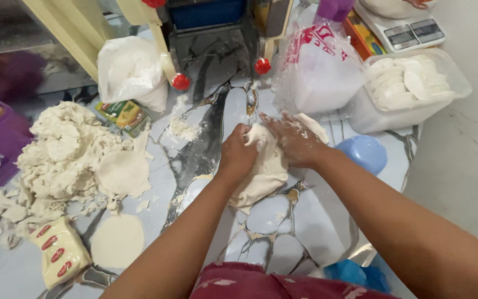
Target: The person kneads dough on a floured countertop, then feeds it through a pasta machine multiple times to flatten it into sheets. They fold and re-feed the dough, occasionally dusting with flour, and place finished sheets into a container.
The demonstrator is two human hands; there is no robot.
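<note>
While both floured hands, left hand point(238, 154) and right hand point(293, 139), clench the dough slab point(265, 173) at table centre, it may tear; scrap heap point(67, 152) lies at nine o'clock.

Both hands point(266, 147) pressing dough lump point(264, 171), marble table point(283, 232), dough scraps point(65, 155) nearby

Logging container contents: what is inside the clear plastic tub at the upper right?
The clear plastic tub holds stacked flat white dough discs, piled near its rim. Whatever lies beneath the top layers is hidden by the discs and the cloudy wall.
</note>
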